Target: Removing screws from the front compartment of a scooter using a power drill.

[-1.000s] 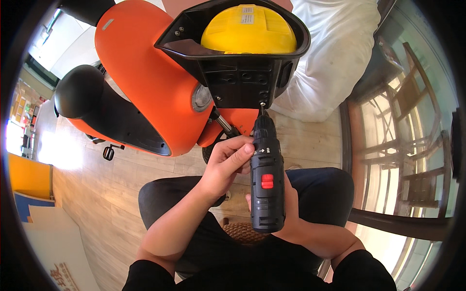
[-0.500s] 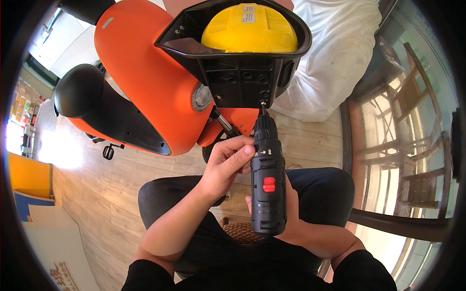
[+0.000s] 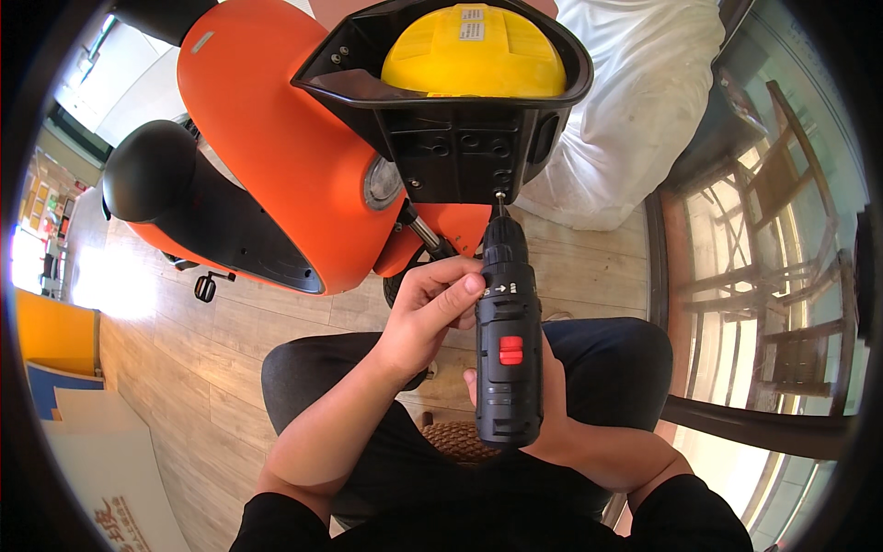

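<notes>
A black cordless drill (image 3: pixel 509 405) with a red slider on top points away from me. My right hand (image 3: pixel 552 396) is wrapped round its grip, mostly hidden under the body. At the collar behind the chuck, the thumb and fingers of my left hand (image 3: pixel 440 308) press against the drill's left side. Its bit (image 3: pixel 500 204) meets the lower right edge of a black front basket (image 3: pixel 460 152), where a screw head seems to sit; the contact is too small to make out. Inside the basket lies a yellow helmet-like dome (image 3: pixel 474 60). An orange scooter (image 3: pixel 276 138) stands beside the basket.
White sheeting (image 3: pixel 625 120) is bunched to the right of the basket. A glass panel with a dark frame (image 3: pixel 657 267) runs along the right, chairs visible through it. The scooter's black seat (image 3: pixel 152 170) and pedal (image 3: pixel 207 287) are at left. Below me is a woven seat (image 3: pixel 455 440).
Almost nothing differs. The drill's front end has shifted very slightly to the right, and both hands keep the same hold on it.
</notes>
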`<state>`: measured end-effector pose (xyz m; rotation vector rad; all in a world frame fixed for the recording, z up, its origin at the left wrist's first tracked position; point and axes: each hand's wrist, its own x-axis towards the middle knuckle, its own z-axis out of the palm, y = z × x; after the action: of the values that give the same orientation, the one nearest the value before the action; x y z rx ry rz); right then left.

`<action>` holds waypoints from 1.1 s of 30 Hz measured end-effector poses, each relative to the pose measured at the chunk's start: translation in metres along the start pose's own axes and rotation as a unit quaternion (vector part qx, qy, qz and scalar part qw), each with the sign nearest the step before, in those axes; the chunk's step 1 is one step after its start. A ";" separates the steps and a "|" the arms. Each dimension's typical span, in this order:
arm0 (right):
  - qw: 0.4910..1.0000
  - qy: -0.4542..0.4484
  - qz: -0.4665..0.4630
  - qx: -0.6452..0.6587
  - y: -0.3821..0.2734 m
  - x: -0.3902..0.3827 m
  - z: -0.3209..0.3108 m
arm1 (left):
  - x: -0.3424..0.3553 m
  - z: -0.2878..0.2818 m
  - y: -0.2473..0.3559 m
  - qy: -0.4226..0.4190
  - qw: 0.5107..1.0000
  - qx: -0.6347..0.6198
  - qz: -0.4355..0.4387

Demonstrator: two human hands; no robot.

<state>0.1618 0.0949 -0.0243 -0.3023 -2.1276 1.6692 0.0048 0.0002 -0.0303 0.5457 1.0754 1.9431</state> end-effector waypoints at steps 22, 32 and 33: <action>0.983 -0.001 0.054 0.174 0.016 0.001 0.040 | 0.002 -0.017 0.000 -0.010 0.998 0.064 0.013; 0.993 0.026 0.013 0.119 0.009 0.002 0.033 | 0.014 -0.017 -0.006 0.107 0.992 0.058 -0.039; 0.995 0.022 0.015 0.093 0.010 0.002 0.032 | 0.015 -0.017 -0.005 0.108 0.992 0.059 -0.038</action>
<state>0.1450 0.0708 -0.0400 -0.3122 -1.9285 1.8442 -0.0132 0.0057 -0.0440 0.3567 1.3338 1.9125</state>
